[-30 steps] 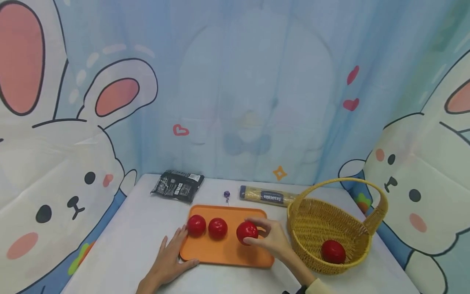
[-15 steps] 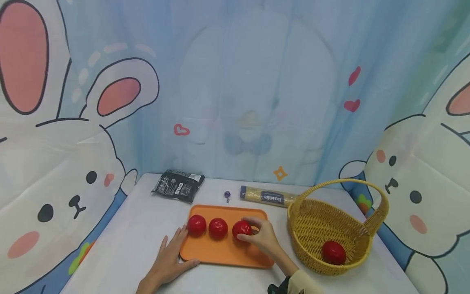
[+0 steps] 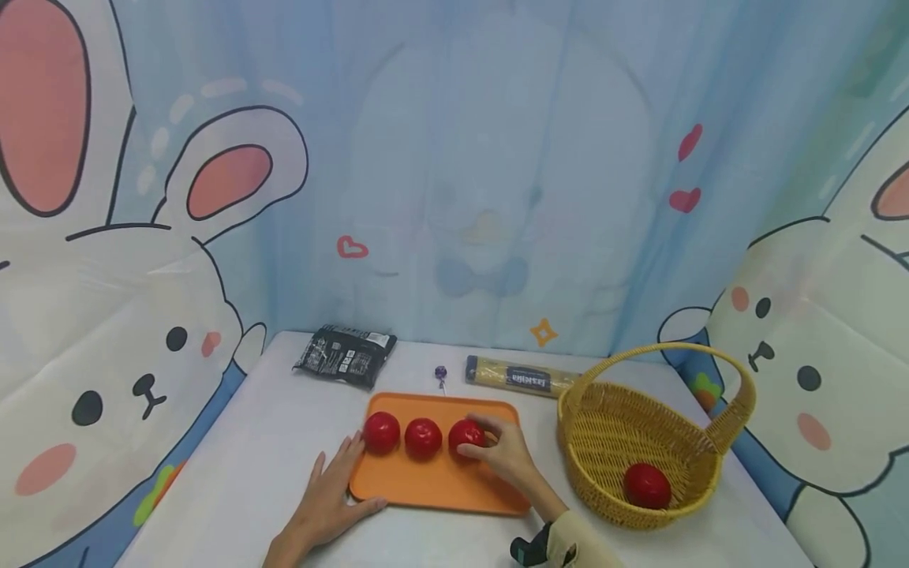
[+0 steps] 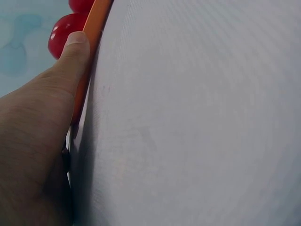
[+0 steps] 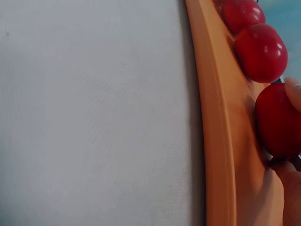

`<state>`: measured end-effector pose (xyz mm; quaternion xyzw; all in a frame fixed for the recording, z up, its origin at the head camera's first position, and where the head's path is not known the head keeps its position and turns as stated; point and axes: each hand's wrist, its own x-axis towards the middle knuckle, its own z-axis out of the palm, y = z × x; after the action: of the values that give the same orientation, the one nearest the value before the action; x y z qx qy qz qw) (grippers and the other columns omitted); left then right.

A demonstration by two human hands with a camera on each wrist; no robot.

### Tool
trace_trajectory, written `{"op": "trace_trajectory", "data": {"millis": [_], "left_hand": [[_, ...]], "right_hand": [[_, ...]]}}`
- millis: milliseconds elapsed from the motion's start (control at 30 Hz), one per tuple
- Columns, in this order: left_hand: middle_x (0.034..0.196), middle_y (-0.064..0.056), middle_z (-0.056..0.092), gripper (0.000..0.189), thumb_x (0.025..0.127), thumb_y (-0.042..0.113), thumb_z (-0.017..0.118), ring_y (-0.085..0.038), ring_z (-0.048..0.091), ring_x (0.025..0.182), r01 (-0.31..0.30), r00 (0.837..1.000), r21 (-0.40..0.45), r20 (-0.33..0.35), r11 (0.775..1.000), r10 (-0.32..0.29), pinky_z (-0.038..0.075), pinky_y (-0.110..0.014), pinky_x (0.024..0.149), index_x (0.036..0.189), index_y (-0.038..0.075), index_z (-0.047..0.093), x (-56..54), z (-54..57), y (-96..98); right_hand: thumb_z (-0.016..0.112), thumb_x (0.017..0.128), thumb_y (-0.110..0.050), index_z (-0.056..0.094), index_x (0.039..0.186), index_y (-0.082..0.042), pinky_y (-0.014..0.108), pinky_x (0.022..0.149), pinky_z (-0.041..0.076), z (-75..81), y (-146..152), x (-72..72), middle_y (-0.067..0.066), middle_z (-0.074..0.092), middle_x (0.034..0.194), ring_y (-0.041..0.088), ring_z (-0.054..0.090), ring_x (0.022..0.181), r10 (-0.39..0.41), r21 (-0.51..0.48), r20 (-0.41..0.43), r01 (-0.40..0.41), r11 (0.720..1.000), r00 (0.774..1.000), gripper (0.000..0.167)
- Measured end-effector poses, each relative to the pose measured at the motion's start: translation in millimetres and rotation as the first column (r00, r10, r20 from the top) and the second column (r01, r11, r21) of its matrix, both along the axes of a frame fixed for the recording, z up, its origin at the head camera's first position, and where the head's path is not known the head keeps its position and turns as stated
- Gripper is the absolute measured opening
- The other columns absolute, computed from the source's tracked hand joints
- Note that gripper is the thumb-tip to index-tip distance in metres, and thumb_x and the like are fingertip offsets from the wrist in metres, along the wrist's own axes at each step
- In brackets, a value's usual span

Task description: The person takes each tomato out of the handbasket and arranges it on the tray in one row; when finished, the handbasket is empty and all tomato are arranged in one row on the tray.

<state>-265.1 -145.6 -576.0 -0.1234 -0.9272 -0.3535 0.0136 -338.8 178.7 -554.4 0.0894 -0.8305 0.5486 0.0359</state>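
Observation:
Three shiny red apples stand in a row on an orange tray [image 3: 440,489]: a left one [image 3: 381,433], a middle one [image 3: 423,439] and a right one [image 3: 465,438]. My right hand [image 3: 506,454] holds the right apple between thumb and fingers, low over the tray; in the right wrist view this apple [image 5: 278,121] is beside the middle apple [image 5: 261,52]. My left hand [image 3: 328,497] rests at the tray's left end with its fingers extended. Its fingertips are by the left apple and its thumb [image 4: 75,49] lies along the tray's front edge.
A yellow wicker basket [image 3: 589,489] with a tall handle stands right of the tray, one red apple [image 3: 647,485] inside. Behind the tray lie a black packet [image 3: 346,355], a small purple lollipop [image 3: 441,373] and a long yellow pasta packet [image 3: 521,376]. A printed curtain [image 3: 483,158] hangs behind the table.
My right hand has carried its apple a little left and down, next to the middle apple. The left hand keeps its place at the tray's left end.

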Motion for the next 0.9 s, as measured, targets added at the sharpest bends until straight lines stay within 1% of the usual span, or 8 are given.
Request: {"op": "trace_trajectory", "data": {"millis": [233,433,733,833,900], "left_hand": [[0.175,-0.015,0.034,0.112,0.085,0.062,0.085,-0.040,0.023,0.164,-0.009,1.000,0.005,0.007,1.000,0.009,0.001,-0.072,0.130,0.168,0.004,0.036,-2.1,-1.2,-0.6],[0.175,-0.015,0.034,0.112,0.085,0.062,0.085,-0.041,0.023,0.164,-0.005,1.000,0.013,0.013,1.000,0.005,0.000,-0.072,0.130,0.168,0.004,0.035,-1.4,-0.1,-0.1],[0.175,-0.016,0.034,0.112,0.085,0.061,0.085,-0.041,0.023,0.164,-0.010,1.000,0.005,0.012,1.000,0.009,0.001,-0.073,0.130,0.168,0.004,0.036,-0.8,-0.5,0.0],[0.174,-0.016,0.034,0.111,0.085,0.061,0.085,-0.041,0.024,0.163,-0.009,1.000,0.007,0.010,1.000,0.009,0.002,-0.073,0.130,0.167,0.004,0.037,-1.2,-1.2,0.0],[0.174,-0.017,0.034,0.111,0.085,0.061,0.085,-0.042,0.024,0.163,-0.003,1.000,0.010,0.006,1.000,0.003,0.002,-0.074,0.129,0.167,0.003,0.037,-0.6,-0.5,-0.1]], "right_hand": [[0.094,0.082,-0.003,0.066,0.142,0.004,0.053,0.114,0.050,0.3,-0.7,-0.3,0.020,0.071,0.138,0.045,0.061,0.138,0.029,-0.021,-0.003,-0.029,0.999,1.000,0.067],[0.096,0.080,-0.004,0.066,0.142,0.003,0.053,0.114,0.051,-0.8,0.8,0.6,0.018,0.070,0.139,0.044,0.061,0.138,0.022,-0.030,-0.006,-0.022,0.999,1.000,0.069],[0.097,0.079,-0.007,0.060,0.147,0.006,0.053,0.115,0.049,-3.1,3.3,1.2,0.022,0.067,0.144,0.046,0.057,0.142,0.019,-0.018,-0.009,-0.019,1.000,1.000,0.079],[0.098,0.077,-0.009,0.061,0.146,0.006,0.053,0.116,0.048,0.2,5.1,4.5,0.022,0.067,0.144,0.045,0.058,0.141,0.010,-0.010,-0.018,-0.010,1.000,1.000,0.080],[0.098,0.077,-0.008,0.063,0.144,0.006,0.051,0.117,0.047,5.5,8.0,8.1,0.022,0.067,0.144,0.043,0.059,0.141,0.007,-0.034,-0.030,-0.008,0.999,1.000,0.077]]}}
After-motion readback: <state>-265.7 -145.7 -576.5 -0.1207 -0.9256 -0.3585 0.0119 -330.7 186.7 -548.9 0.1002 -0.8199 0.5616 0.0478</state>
